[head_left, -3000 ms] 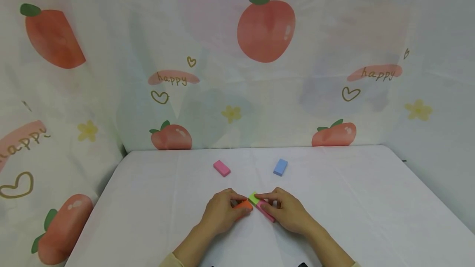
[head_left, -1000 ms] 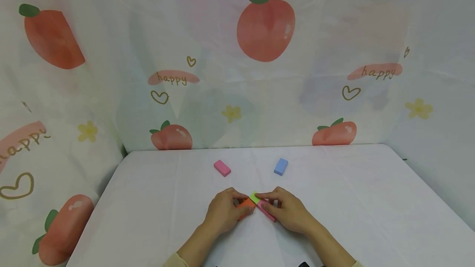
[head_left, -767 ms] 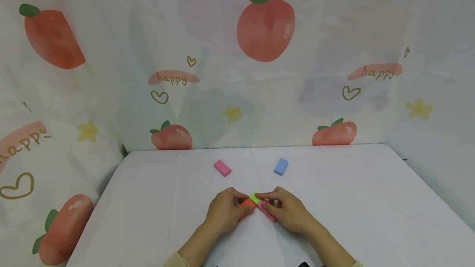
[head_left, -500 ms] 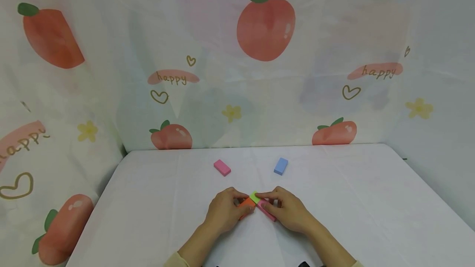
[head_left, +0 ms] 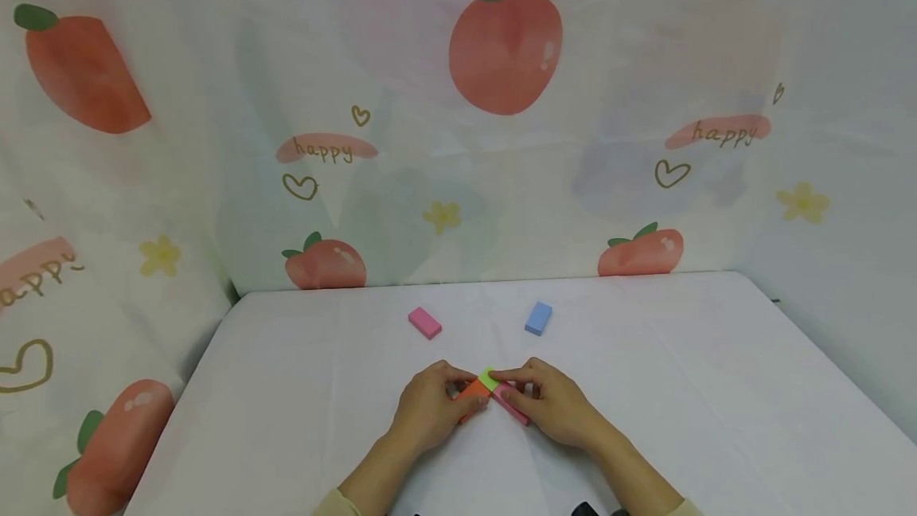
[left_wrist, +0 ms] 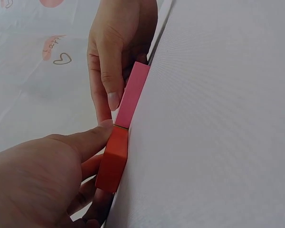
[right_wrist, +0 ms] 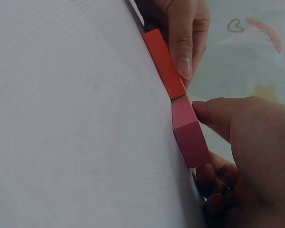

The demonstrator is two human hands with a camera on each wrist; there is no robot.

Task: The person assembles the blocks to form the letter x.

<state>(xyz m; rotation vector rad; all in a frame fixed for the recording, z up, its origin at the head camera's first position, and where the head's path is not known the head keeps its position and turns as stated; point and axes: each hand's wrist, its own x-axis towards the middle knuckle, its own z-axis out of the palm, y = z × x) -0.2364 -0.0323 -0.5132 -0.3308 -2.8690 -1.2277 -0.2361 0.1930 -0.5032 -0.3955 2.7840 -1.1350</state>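
White desk (head_left: 286, 388), well short of far edge: left fingers (head_left: 461, 374) pinching orange block (left_wrist: 114, 161), right fingers (head_left: 509, 375) gripping pink block (right_wrist: 192, 142) against green block (head_left: 486, 380); even pressure likely keeping joints flush.

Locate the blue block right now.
In the head view, the blue block lies right of centre, beyond the right hand and right of the far pink block.

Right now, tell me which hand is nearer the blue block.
Right. The right hand is on the near side of the blue block, almost straight below it in the head view; the left hand, gripping the orange block, is farther off, to its near left.
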